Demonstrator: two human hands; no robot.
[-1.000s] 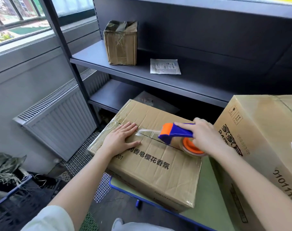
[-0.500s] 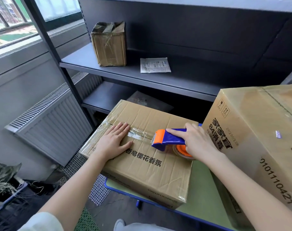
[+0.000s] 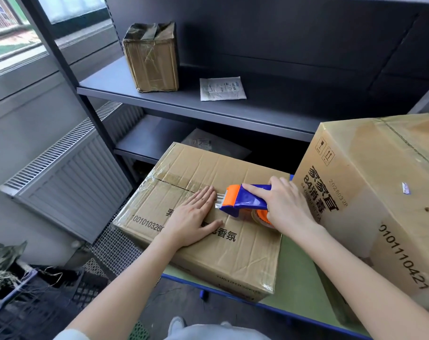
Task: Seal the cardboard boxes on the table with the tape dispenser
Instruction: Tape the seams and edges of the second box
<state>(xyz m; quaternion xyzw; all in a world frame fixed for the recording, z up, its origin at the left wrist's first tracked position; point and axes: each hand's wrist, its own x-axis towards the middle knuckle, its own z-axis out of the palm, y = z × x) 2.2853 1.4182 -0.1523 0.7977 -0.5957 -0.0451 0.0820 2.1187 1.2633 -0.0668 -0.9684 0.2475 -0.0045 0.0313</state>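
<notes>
The tape dispenser (image 3: pixel 247 200), blue with an orange head, is held on top of the flat box (image 3: pixel 233 253), near the box's right edge. It is gripped by the right hand (image 3: pixel 287 207): the fingers are curled round the handle and the index finger is laid straight along the top of the blue body. The orange head is pointed left, and a short strip of clear tape (image 3: pixel 219 198) is stretched from it onto the cardboard.

The left hand (image 3: pixel 194 217) is laid flat on the box top, just left of the dispenser head. Its fingers are straight and held together, the thumb is spread, and nothing is grasped. The fingertips are placed over the taped seam (image 3: pixel 174 184).

The flat box is set on the green table (image 3: pixel 296 285), overhanging its left edge. A tall box (image 3: pixel 380 192) is stood to the right. On the far shelf (image 3: pixel 159 99), a small box (image 3: pixel 151 60) and a white packet (image 3: pixel 222 89) are placed. A radiator (image 3: pixel 68 182) is mounted at the left.
</notes>
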